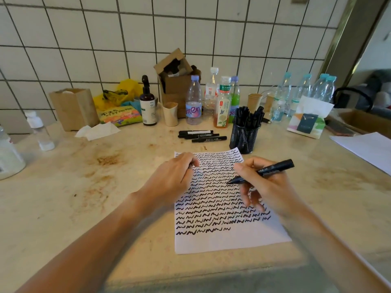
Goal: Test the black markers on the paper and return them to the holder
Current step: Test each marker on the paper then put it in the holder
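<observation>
A white paper (222, 240) lies on the counter, covered in rows of black squiggles down to its lower part. My right hand (268, 187) grips an uncapped black marker (273, 169) above the paper's right side, tip pointing left and just over the sheet. On the paper's upper left corner rests my left hand (175, 176), fingers curled, with a small dark piece, apparently the marker's cap (191, 166), pinched at its fingertips. A black mesh holder (244, 138) full of black markers stands just beyond the paper. Three more black markers (201, 135) lie on the counter left of the holder.
Along the tiled wall stand plastic bottles (193, 102), a dark pump bottle (147, 104), paper cups (170, 114), a cardboard box (175, 81), a paper bag (74, 108) and a tissue pack (309, 121). Another sheet (368, 149) lies at the right. The stained counter edge (190, 278) runs close below the paper.
</observation>
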